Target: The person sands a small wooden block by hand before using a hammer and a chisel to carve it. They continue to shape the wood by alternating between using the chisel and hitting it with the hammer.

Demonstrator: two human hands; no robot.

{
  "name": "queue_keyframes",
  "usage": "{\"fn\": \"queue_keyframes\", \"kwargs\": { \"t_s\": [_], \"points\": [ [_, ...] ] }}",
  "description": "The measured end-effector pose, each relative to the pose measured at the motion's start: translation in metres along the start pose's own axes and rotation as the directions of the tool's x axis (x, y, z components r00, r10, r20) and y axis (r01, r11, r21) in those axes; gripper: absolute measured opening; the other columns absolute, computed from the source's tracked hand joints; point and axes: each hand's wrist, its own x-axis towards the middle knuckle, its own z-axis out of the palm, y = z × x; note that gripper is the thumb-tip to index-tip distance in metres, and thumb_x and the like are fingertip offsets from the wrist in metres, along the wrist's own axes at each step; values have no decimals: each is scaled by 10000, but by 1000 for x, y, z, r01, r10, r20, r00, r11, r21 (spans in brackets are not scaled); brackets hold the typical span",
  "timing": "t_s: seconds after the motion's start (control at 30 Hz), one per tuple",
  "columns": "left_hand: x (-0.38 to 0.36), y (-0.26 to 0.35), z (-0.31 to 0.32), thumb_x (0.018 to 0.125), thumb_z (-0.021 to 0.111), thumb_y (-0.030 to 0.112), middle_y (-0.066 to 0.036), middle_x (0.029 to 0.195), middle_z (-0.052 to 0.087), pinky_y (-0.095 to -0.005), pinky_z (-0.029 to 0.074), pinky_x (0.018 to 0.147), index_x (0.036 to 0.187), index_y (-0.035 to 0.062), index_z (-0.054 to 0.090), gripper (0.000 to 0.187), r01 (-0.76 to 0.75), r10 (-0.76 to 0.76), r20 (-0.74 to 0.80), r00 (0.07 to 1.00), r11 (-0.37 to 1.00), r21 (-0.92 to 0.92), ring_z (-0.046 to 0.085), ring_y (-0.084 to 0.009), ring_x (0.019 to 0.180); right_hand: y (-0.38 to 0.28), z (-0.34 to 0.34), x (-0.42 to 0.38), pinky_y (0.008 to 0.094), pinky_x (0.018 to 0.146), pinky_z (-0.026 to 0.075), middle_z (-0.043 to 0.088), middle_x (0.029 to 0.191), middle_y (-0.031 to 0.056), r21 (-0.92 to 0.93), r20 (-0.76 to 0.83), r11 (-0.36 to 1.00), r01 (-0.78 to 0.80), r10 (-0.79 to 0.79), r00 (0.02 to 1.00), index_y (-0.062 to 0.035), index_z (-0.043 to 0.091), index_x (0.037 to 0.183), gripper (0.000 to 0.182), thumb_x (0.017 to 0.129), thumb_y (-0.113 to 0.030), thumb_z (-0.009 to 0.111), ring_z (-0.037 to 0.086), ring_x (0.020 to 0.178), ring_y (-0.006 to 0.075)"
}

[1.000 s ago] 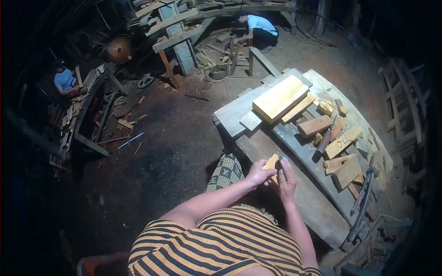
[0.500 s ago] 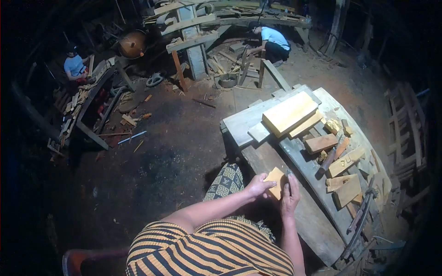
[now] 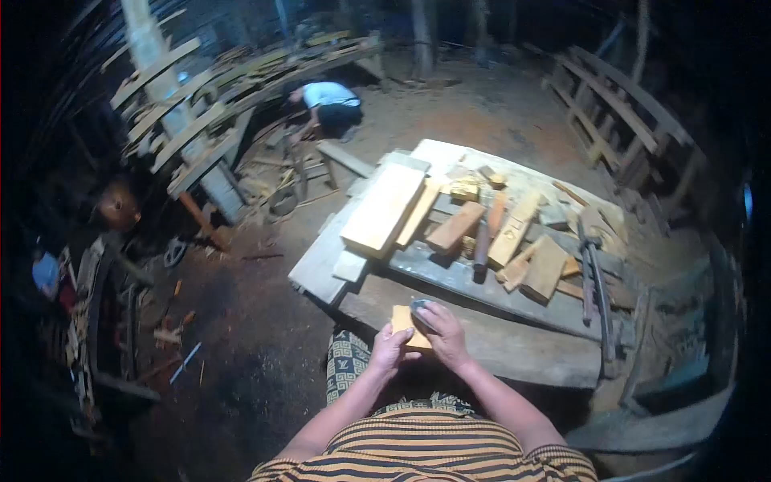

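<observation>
A small yellowish wooden block (image 3: 405, 323) is held over the near edge of the bench (image 3: 514, 345). My left hand (image 3: 390, 347) grips its left side, thumb on the face and fingers closed round it. On the right, my right hand (image 3: 442, 331) is closed on a small dark object (image 3: 418, 307) that lies against the block's upper right edge; what it is cannot be made out. Beyond the hands rest a large pale block (image 3: 385, 209), a reddish block (image 3: 456, 228) and a dark-handled tool (image 3: 482, 247).
More wood pieces (image 3: 544, 269) and a long bar-like tool (image 3: 598, 301) lie at the bench's right. A co-worker (image 3: 329, 106) crouches at the back; another person (image 3: 46, 273) is at the far left. Wooden racks (image 3: 618, 112) stand at the back right.
The view has swung to the right, so the bench appears further left and more level. Both hands still hold the block, and the dark object in my right hand now shows more plainly.
</observation>
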Motion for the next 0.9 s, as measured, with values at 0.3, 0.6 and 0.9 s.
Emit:
{"fn": "queue_keyframes", "kwargs": {
  "t_s": [0.3, 0.6, 0.9],
  "points": [
    [10, -19, -21, 802, 674, 86, -81, 1108, 568, -356, 577, 760, 1257, 87, 410, 526, -139, 108, 279, 954, 985, 97, 620, -219, 978, -10, -1, 6, 471, 1043, 324, 523, 1315, 96, 21, 402, 970, 241, -229, 887, -127, 592, 1219, 380, 852, -224, 571, 449, 1255, 299],
    [10, -25, -14, 772, 587, -55, -95, 1066, 556, -294, 564, 679, 1230, 42, 390, 508, -190, 181, 184, 966, 981, 31, 620, -193, 918, -4, 14, 17, 428, 1011, 364, 560, 1253, 125, 9, 447, 972, 236, -215, 868, -111, 629, 1141, 300, 885, -234, 532, 477, 1220, 305],
    [13, -30, -17, 794, 605, -25, -77, 1109, 539, -354, 577, 702, 1228, 105, 375, 508, -175, 186, 150, 971, 981, -87, 613, -187, 923, 1, -8, 4, 418, 1029, 361, 560, 1267, 134, -97, 423, 985, 142, -88, 902, -106, 631, 1154, 310, 885, -246, 564, 492, 1210, 321]
  ]
}}
